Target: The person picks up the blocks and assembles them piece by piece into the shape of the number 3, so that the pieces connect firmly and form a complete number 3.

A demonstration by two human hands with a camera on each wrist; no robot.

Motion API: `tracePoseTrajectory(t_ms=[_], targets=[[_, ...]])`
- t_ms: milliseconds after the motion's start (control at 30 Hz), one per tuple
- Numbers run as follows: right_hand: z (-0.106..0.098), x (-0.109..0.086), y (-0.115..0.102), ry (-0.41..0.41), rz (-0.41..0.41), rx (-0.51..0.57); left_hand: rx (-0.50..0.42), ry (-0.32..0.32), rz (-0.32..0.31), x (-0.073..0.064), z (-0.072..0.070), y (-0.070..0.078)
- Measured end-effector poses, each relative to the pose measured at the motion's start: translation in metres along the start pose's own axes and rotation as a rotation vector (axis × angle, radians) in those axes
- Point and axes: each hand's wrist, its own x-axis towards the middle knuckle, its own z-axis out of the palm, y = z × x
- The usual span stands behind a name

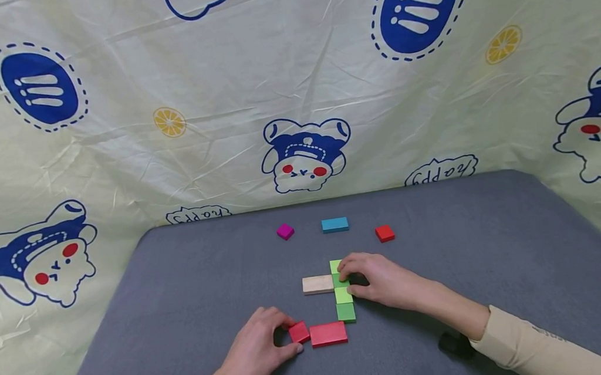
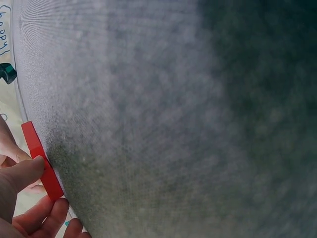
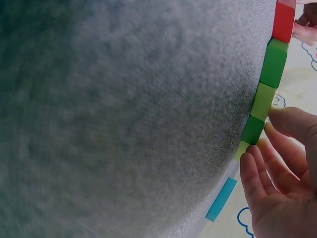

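My left hand [image 1: 260, 346] pinches a small red block [image 1: 299, 332], with the thumb on its near side and the fingertips on its far side. Right beside it lies a longer red block [image 1: 328, 334]. Light and dark green blocks form a column, with a dark green block [image 1: 345, 312] at its near end. My right hand [image 1: 384, 278] rests its fingertips and thumb along the column's right side, about a dark green block [image 3: 253, 130] and a light green block [image 3: 263, 100]. A bare wooden block [image 1: 317, 285] meets the column from the left.
Farther back on the grey table [image 1: 206, 271] lie a magenta block [image 1: 285, 231], a blue block [image 1: 334, 225] and another red block [image 1: 385, 233]. A dark object [image 1: 456, 345] shows under the right forearm. A printed cloth [image 1: 224, 158] hangs behind the table.
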Motion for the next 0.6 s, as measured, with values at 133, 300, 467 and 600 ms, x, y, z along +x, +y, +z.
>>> tracePoseTrajectory(t_ms=[133, 300, 467, 600], targets=[[-0.0002, 0.0005, -0.0003, -0.001, -0.001, -0.001, 0.002, 0.001, -0.003, -0.0002, -0.0001, -0.0001], [-0.0006, 0.0005, -0.0006, -0.003, -0.003, 0.004, -0.004, 0.000, -0.003, -0.0004, -0.0002, 0.0002], [-0.0007, 0.0004, -0.0010, -0.005, -0.005, 0.008, -0.019, 0.008, 0.004, -0.0010, 0.0002, -0.0005], [-0.0008, 0.0005, -0.0012, -0.002, -0.012, 0.006, -0.025, 0.033, 0.021, -0.0020, 0.0004, -0.0012]])
